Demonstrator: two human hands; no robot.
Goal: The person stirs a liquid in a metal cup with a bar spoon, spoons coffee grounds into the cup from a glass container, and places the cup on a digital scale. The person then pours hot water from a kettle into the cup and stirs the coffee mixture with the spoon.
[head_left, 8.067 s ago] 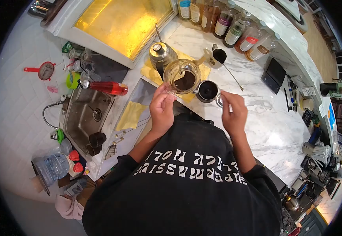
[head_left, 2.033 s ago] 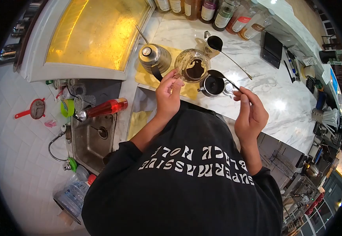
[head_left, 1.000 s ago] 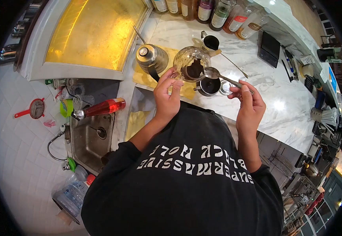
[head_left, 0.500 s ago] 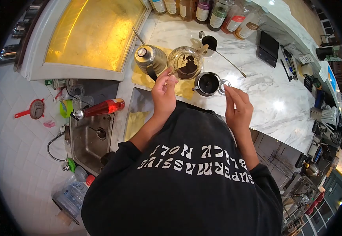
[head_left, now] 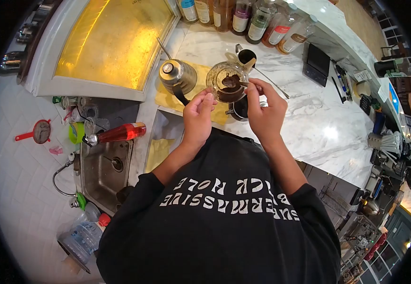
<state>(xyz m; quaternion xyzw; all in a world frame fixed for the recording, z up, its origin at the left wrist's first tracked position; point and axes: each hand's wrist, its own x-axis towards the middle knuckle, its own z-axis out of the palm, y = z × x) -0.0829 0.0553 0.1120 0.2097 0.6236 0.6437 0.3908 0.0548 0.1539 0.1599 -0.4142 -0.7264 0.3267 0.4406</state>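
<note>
My left hand (head_left: 198, 111) pinches the near edge of a round glass vessel (head_left: 213, 75). A tan paper filter (head_left: 249, 64) shows at its rim, and dark coffee grounds (head_left: 229, 93) lie inside. Fingers closed, my right hand (head_left: 268, 106) holds a small spoon (head_left: 243, 84) whose tip reaches into the grounds. A metal cup (head_left: 238, 111) stands just under the vessel's near side, partly hidden by my right hand. To the left a steel gooseneck kettle (head_left: 186, 75) rests on a yellow cloth (head_left: 165, 97).
Behind the vessel stands a metal pitcher (head_left: 246, 53) beside a long thin stirrer (head_left: 274, 85). Syrup bottles (head_left: 257, 23) line the back. A black scale (head_left: 316, 64) lies to the right. At left are a sink (head_left: 101, 165) and a red bottle (head_left: 120, 133).
My right hand has moved left and up from beside the metal cup to the glass vessel, with the spoon now in the grounds. The vessel has shifted slightly right and toward me.
</note>
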